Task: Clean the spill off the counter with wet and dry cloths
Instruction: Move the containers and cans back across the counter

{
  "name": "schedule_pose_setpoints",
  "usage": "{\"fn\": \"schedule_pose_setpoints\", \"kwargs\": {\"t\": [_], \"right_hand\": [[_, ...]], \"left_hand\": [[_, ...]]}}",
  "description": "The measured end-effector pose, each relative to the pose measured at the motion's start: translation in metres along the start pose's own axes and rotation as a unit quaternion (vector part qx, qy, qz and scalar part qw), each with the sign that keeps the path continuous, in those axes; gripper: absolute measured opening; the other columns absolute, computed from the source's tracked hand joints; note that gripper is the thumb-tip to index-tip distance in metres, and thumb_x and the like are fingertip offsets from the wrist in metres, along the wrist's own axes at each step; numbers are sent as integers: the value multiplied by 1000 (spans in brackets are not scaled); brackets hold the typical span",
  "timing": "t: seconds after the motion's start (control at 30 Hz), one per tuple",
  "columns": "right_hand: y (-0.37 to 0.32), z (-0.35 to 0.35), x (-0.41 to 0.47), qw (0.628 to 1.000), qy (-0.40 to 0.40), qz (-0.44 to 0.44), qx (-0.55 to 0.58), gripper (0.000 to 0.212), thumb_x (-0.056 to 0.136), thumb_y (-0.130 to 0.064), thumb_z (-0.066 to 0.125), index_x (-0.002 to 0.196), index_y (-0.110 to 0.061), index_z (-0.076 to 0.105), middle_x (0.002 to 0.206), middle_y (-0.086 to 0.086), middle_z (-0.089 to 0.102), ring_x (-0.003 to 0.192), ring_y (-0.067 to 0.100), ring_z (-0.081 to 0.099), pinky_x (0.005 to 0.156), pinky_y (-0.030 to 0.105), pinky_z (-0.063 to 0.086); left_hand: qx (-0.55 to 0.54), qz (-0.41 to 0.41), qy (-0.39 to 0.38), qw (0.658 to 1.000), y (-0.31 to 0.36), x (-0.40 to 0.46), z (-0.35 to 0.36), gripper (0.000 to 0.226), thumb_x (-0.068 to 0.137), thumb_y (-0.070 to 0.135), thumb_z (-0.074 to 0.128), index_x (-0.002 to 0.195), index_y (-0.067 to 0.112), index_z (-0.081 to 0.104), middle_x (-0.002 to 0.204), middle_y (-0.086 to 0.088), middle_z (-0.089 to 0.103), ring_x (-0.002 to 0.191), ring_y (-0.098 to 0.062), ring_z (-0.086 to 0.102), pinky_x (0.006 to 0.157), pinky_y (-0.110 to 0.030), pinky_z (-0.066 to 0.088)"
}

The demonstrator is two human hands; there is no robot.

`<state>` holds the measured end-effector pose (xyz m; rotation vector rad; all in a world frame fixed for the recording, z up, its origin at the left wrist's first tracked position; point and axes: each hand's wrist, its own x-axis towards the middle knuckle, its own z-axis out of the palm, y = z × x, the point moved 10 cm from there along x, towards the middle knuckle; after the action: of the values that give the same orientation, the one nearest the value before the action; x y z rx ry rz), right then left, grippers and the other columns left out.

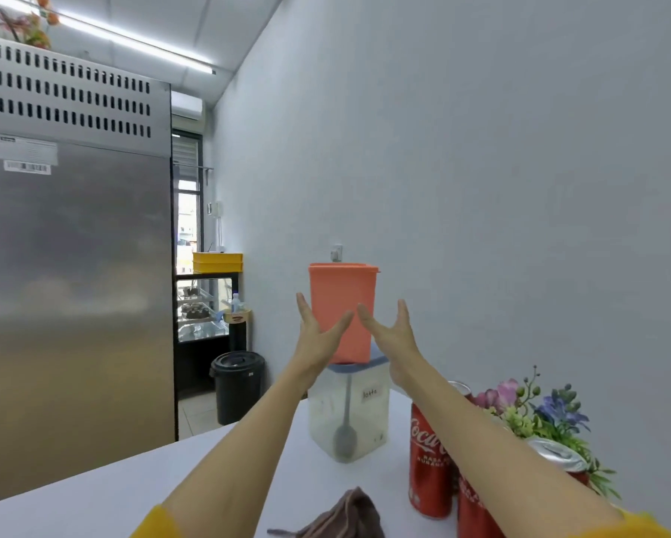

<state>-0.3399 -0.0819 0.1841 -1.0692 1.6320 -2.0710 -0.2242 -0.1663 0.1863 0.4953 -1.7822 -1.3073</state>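
Both hands, left hand (318, 335) and right hand (394, 335), fingers straight and released, flank the upright orange container (341, 300); the brown cloth (345, 514) lies well below it, nearer the body.

Readable text: a handwritten label and a soft-drink brand.

The clear plastic container (348, 415) carries a small white label (370, 393) handwritten "latte". The nearer red can (430, 460) shows the white script "Coca", the rest of the logo hidden behind a forearm, with smaller blurred lettering beneath. The steel refrigerator (74, 266) bears a white sticker (23, 150) and a barcode label (27, 167), both too small to read.
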Motion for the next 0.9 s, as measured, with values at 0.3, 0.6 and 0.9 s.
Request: {"fn": "schedule_pose_setpoints", "kwargs": {"t": [0.3, 0.6, 0.9], "right_hand": [[-5, 43, -13, 995, -51, -69, -49, 53, 91, -35, 57, 140, -24, 38, 130, 0, 56, 110, 21, 57, 91, 35, 50], [-68, 199, -96, 983, -137, -117, -23, 63, 88, -39, 61, 144, -29, 33, 132, -4, 56, 116, 16, 56, 100, 38, 48], [-107, 469, -253, 948, -289, -118, 70, 79, 81, -51, 63, 147, -29, 26, 141, -6, 49, 127, 16, 48, 105, 42, 43]], "left_hand": [[14, 49, 16, 999, -4, 2, -28, 87, 90, 37, 59, 148, 38, -5, 144, 0, 40, 121, -24, 50, 102, -47, 44], [64, 99, 76, 990, 68, -81, -206, 87, 88, 35, 62, 148, 37, -1, 145, 1, 40, 125, -20, 49, 103, -48, 44], [168, 109, 197, 960, 119, -241, -476, 87, 83, 44, 65, 145, 43, 5, 143, 9, 44, 124, -13, 52, 103, -46, 44]]}}
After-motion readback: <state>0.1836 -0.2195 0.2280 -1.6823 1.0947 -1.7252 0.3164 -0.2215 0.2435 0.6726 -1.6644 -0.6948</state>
